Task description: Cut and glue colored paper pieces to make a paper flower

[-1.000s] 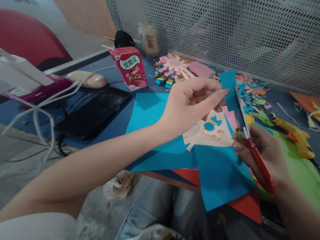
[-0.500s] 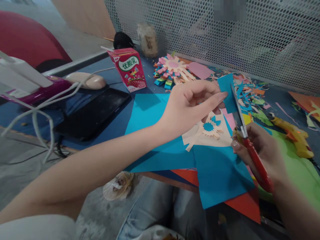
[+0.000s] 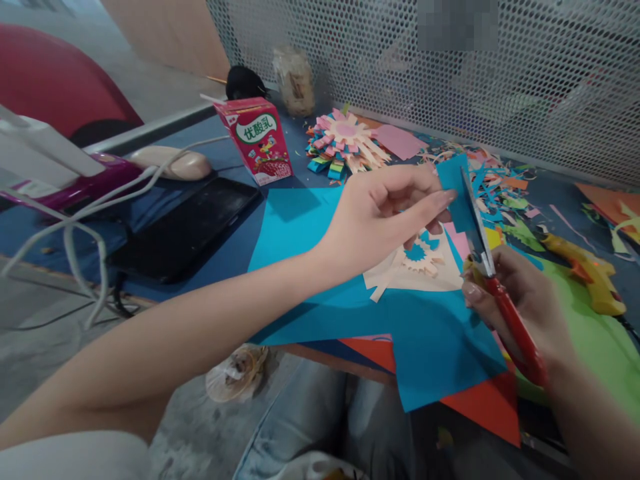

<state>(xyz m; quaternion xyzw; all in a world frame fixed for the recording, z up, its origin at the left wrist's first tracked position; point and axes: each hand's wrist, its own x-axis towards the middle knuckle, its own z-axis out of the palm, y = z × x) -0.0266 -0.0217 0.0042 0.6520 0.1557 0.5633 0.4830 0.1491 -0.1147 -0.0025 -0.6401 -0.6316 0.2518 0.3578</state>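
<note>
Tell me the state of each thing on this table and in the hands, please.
Paper piece: raised, pinched in left hand.
Scissors: gripped in right hand, blades at the piece's edge.
Carton: upright.
Tablet: flat, screen dark.
Glue gun: lying down.

A small turquoise-blue paper piece (image 3: pixel 453 190) is seen right of centre, beside scissors (image 3: pixel 504 305) with red handles and grey blades. The same blue is repeated in the large sheet (image 3: pixel 300 227) at centre. At lower right, a red sheet (image 3: pixel 480 410) and a bright green sheet (image 3: pixel 600 347) are shown. The carton (image 3: pixel 256 140), upper centre, is printed pink-red with a green label.
</note>
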